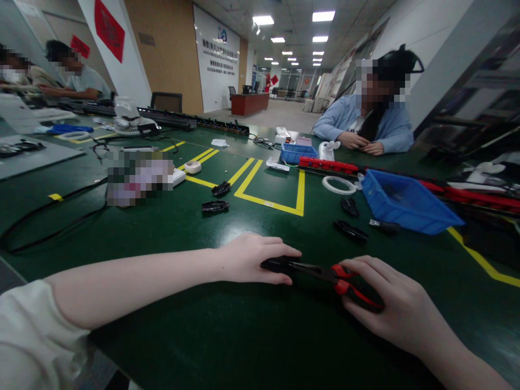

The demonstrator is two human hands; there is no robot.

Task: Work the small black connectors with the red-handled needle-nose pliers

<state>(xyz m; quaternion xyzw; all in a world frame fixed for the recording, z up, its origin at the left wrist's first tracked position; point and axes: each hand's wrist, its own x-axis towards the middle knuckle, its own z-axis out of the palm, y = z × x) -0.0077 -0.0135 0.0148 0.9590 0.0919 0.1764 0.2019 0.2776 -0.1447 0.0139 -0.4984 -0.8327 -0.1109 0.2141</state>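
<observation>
Red-and-black long-nose pliers (333,273) are gripped by the handles in my right hand (396,306). Their jaws point left and meet a small black plastic part (275,265). My left hand (252,259) is closed round that part, with thumb and fingers on either side of it; its far end is hidden in the palm. I cannot tell whether the jaws are clamped on the part or only touch it. Beyond my hands, similar black parts lie on the green table: one (215,207) towards the left and another (351,231) towards the right.
A blue bin (408,201) stands at the right, near a white ring (338,185) and a long red strip (329,164). Farther back is a smaller blue tray (299,154). A black cable (52,246) loops at the left. Across the table sits a person (368,127).
</observation>
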